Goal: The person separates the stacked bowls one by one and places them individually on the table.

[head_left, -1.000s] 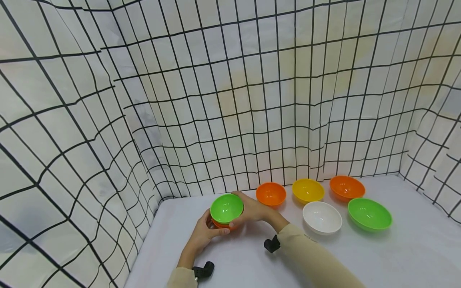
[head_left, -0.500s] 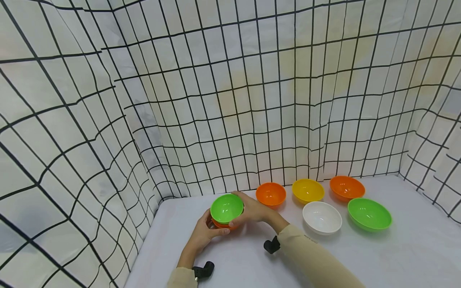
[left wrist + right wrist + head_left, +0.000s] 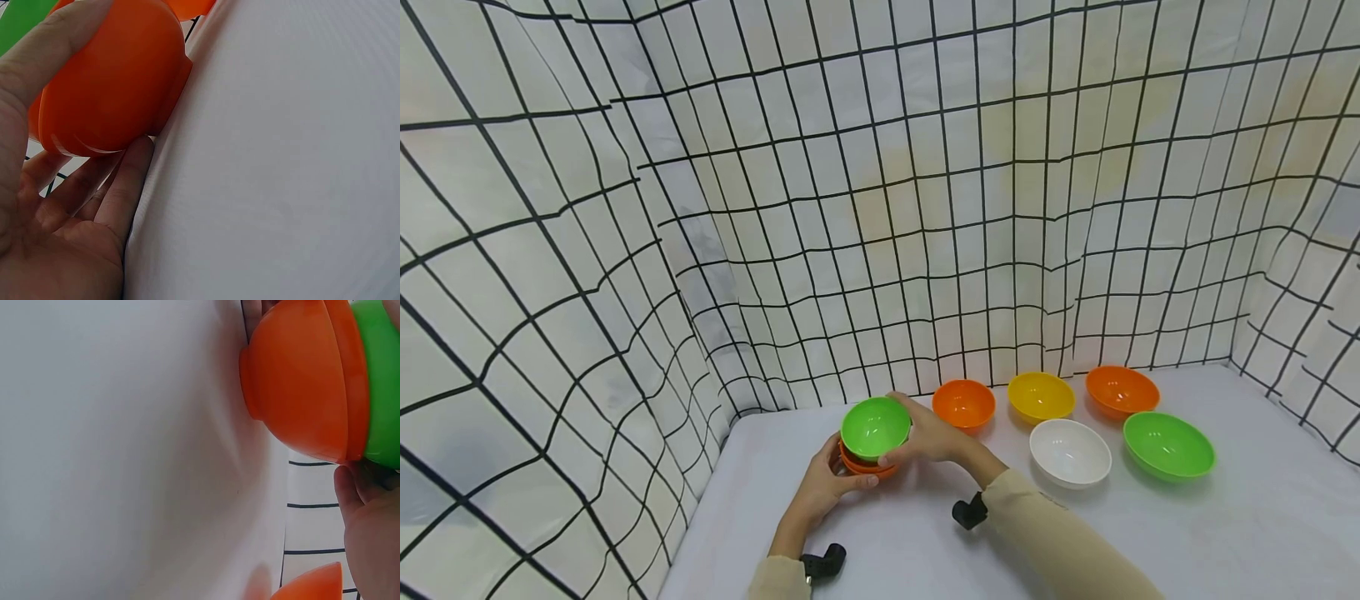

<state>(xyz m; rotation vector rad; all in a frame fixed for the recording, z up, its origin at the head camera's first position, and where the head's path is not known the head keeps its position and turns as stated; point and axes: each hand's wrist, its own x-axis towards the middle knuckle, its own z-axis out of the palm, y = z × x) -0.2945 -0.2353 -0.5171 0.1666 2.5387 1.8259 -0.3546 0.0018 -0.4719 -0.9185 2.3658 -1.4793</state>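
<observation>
In the head view a small green bowl [image 3: 876,427] sits in the top of a stack, slightly tilted, and my right hand [image 3: 931,435] grips it by its right side. Under it are orange bowls [image 3: 872,470]; a second orange rim shows between the lowest bowl and the green one. My left hand [image 3: 820,490] holds the lowest orange bowl [image 3: 119,75] from the left, thumb in front and fingers around behind. In the right wrist view the foot of the orange bowl [image 3: 297,381] meets the white tabletop, while the green bowl [image 3: 382,394] stands out above its rim.
Right of the hands stand another orange bowl [image 3: 964,405], a yellow bowl [image 3: 1041,397], a larger orange bowl [image 3: 1122,392], a white bowl [image 3: 1071,453] and a larger green bowl [image 3: 1169,447]. A black-gridded white wall [image 3: 880,233] closes off the back and sides.
My right hand has lifted the green bowl slightly up and to the right, so more orange shows beneath it. The left hand and the other bowls stay put.
</observation>
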